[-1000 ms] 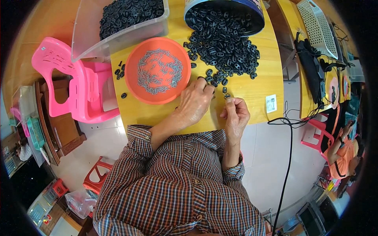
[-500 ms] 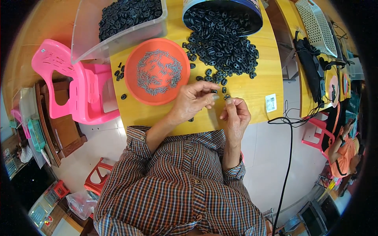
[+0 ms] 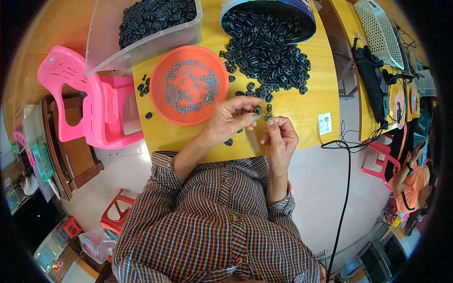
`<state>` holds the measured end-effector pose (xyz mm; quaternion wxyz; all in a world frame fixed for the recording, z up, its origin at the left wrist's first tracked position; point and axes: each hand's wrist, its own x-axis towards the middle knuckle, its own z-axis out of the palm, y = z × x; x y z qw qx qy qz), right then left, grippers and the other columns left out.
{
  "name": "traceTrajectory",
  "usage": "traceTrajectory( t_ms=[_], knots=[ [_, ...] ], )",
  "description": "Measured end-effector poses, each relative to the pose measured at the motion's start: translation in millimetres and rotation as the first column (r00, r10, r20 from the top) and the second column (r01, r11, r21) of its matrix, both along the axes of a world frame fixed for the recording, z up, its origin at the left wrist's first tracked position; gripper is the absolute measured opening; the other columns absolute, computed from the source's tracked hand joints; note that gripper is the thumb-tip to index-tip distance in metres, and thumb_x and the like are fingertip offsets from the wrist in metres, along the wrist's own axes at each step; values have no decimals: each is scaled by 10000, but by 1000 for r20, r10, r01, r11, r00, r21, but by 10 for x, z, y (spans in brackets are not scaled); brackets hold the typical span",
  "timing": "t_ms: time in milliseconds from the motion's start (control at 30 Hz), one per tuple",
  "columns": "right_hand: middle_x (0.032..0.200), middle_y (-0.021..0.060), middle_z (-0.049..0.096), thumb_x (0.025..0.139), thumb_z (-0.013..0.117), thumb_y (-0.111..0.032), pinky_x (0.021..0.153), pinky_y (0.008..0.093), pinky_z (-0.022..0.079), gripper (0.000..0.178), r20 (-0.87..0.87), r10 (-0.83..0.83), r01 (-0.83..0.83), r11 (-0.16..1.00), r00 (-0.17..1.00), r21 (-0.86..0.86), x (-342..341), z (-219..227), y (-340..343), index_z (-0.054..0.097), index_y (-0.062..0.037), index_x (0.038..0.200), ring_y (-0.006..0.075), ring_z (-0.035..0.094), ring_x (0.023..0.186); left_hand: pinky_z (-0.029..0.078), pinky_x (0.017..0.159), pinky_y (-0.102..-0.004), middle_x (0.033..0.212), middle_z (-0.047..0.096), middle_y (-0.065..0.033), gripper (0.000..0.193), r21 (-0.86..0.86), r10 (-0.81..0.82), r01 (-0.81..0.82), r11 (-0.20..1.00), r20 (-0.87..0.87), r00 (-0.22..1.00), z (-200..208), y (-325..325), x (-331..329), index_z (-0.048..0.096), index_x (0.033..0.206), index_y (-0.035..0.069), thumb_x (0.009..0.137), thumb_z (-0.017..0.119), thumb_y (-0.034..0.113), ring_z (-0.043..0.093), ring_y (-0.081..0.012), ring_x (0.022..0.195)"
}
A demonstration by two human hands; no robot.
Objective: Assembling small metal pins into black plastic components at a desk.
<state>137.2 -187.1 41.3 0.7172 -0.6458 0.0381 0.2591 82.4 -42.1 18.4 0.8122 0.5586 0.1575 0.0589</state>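
Over the near part of the yellow table (image 3: 302, 122), my two hands work close together. My left hand (image 3: 231, 118) is closed in a pinch on a black oval piece with two holes (image 3: 257, 110). Just right of it, my right hand (image 3: 281, 134) pinches another small black piece (image 3: 268, 116), mostly hidden by the thumb and fingertips. A thin bit shows between the two sets of fingertips, too small to name. An orange plate (image 3: 158, 101) of small grey screws (image 3: 192, 107) lies left of my left hand. Beyond my hands spreads a heap of black oval pieces (image 3: 269, 61).
The heap spills from a tipped round tub (image 3: 309, 28). A clear plastic bin (image 3: 141, 52) of black pieces stands far left. A white label (image 3: 325, 123) lies on the right, near a black cable (image 3: 349, 174). A pink chair (image 3: 101, 113) is at the left; another person (image 3: 408, 188) sits far right.
My left hand has turned slightly, so the oval piece in its fingertips shows more. My right hand has shifted a little left and nearer to me. The heap and plate stay in place.
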Motion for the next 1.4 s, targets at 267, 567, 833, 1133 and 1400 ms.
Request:
traceTrajectory(
  t_ms=[267, 567, 833, 1133, 1400],
  knots=[
    [644, -5, 533, 888, 603, -138, 445, 177, 347, 133, 24, 14, -14, 1000, 1000, -15, -8, -23, 6, 568, -28, 821, 46, 450, 475, 493, 608, -189, 844, 629, -5, 299, 9, -35, 35, 999, -28, 999, -31, 10, -24, 594, 1161, 13, 863, 610, 16, 597, -57, 690],
    [650, 2, 540, 887, 602, -137, 447, 182, 355, 134, 54, 18, -17, 1000, 998, -17, -10, -26, 14, 567, -25, 823, 51, 457, 479, 483, 615, -192, 868, 626, -9, 314, 101, -56, 57, 993, -11, 998, -15, 31, -23, 599, 1167, 18, 854, 606, 3, 587, -54, 700],
    [631, -7, 531, 885, 601, -142, 449, 182, 351, 133, 90, 22, -18, 999, 996, -46, -23, 3, 27, 566, -31, 822, 45, 452, 474, 484, 624, -193, 876, 615, -5, 316, 159, -47, 46, 986, 4, 999, -62, 21, -27, 596, 1172, 20, 856, 608, 9, 583, -55, 695],
    [684, -24, 535, 896, 598, -112, 464, 169, 410, 117, 140, 50, -39, 996, 989, -74, -41, 25, -2, 561, -24, 829, 12, 463, 537, 487, 637, -192, 879, 621, -3, 312, -17, -68, 69, 997, 20, 997, -56, 12, -27, 593, 1171, 15, 859, 612, 15, 582, -53, 705],
    [626, -23, 519, 886, 605, -132, 446, 176, 362, 130, 156, 51, -33, 993, 986, -116, -54, 36, 14, 557, -29, 823, 31, 438, 485, 481, 663, -187, 921, 610, -7, 321, 137, -74, 70, 988, 24, 997, -40, -10, -32, 592, 1174, 16, 854, 607, -3, 573, -43, 747]
  ],
)
